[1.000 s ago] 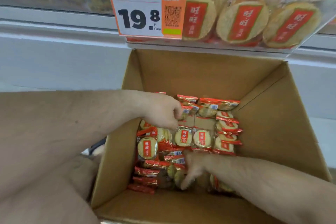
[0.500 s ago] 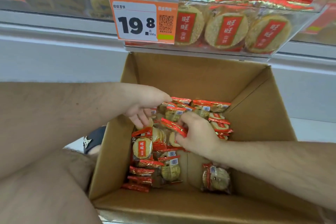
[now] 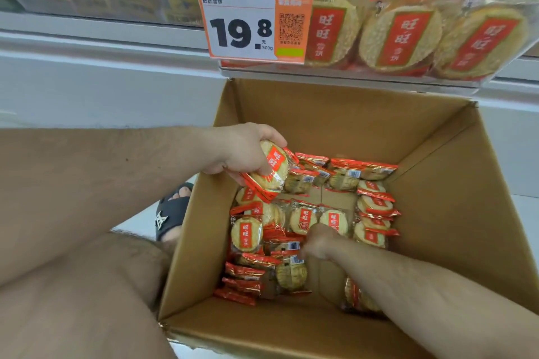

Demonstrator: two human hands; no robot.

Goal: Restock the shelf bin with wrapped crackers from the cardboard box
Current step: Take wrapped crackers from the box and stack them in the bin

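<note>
A view from above looks down into an open cardboard box (image 3: 437,213) standing on the floor below a store shelf. The person's left hand (image 3: 242,151) is raised over the far left part of the box, its fingers and thumb curled around a small stack of wrapped crackers (image 3: 269,170), round pale discs in clear film with red labels and red sealed ends. The right hand (image 3: 318,242) reaches down to the bottom of the box near its middle, its fingers lying among the packets there; whether it grasps one cannot be told, as the fingertips are hidden and blurred.

More loose packets (image 3: 303,218) cover the box floor: a row along the far side, a column down the right, a heap on the left, with bare cardboard showing at the near right.

Above the far edge of the box hangs the clear shelf bin (image 3: 495,0), already piled with the same crackers, several pressed face-out against its front wall. An orange and white price tag (image 3: 253,23) reading 19.8 is fixed to the bin's left front.

To the left of the box, a foot in a black sandal (image 3: 172,213) rests on the pale floor.
</note>
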